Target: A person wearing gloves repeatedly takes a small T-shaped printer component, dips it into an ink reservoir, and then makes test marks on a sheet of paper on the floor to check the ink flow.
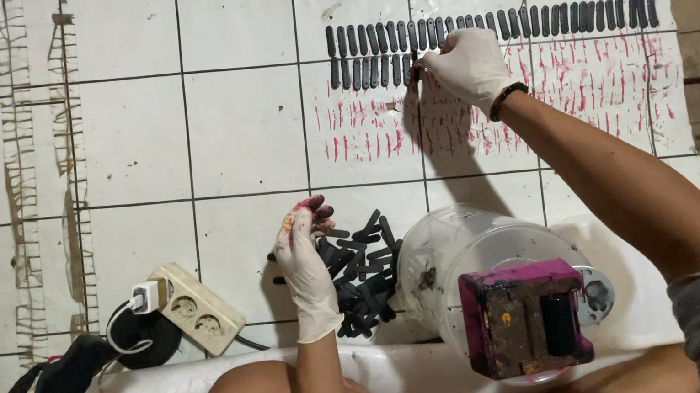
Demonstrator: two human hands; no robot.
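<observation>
Black oblong piece (411, 70) pinched in gloved right hand (467, 66), at the end of the second row of black pieces (373, 70) on white sheet with red marks (601, 85). Left hand (305, 263), glove stained, fingers loosely curled, holding nothing clear, hovers beside loose pile (363, 268). White tub (469, 252) and power strip (191, 308) nearby.
</observation>
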